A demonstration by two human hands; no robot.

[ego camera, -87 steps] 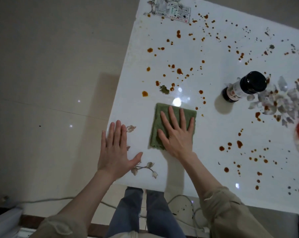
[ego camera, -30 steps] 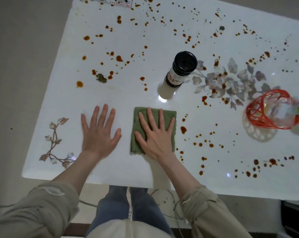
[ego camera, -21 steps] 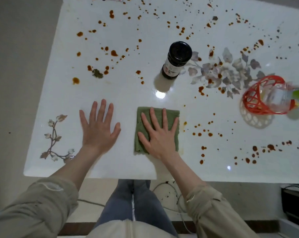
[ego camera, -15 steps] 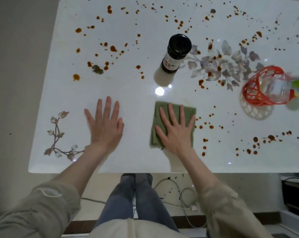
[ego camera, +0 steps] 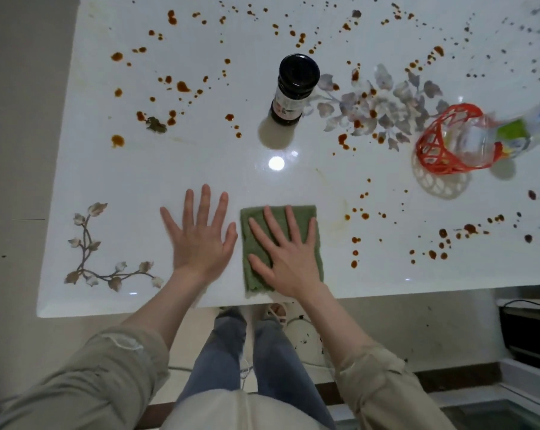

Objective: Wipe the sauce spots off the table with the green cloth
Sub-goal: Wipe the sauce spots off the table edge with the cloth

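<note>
Wiping step in hand, mid-task by the look of it; right hand (ego camera: pixel 289 259) lies flat, fingers spread, palm pressing the green cloth (ego camera: pixel 279 218) onto the worktop (ego camera: pixel 200 162); grip released, nothing clenched, the cloth held only by downward pressure. Cloth is folded to a rectangle, near the front edge, its lower corner close to the rim. Left hand (ego camera: pixel 200 237) also flat and open on bare worktop just beside the cloth, grasping nothing; judged a brace.

The patch around both hands looks free of drops; faint brownish smears show just right of the cloth, so that strip likely needs a second pass. Sauce spots (ego camera: pixel 355 240) begin near the cloth's right side and scatter on toward the right end; more lie across the far left (ego camera: pixel 182 86) and the far edge. Next move calls for sliding the cloth rightward under steady pressure into the nearest cluster, then working outward.

Obstacles: a dark-capped bottle (ego camera: pixel 293 88) stands upright beyond the hands, drops near its base; a red wire basket (ego camera: pixel 442 144) to the right holds what seems a clear bottle, blurred. Both would need wiping around or lifting. A printed flower pattern (ego camera: pixel 377 103) and a leaf sprig (ego camera: pixel 88 243) are decoration, not stains; some drops sit on the flowers.
</note>
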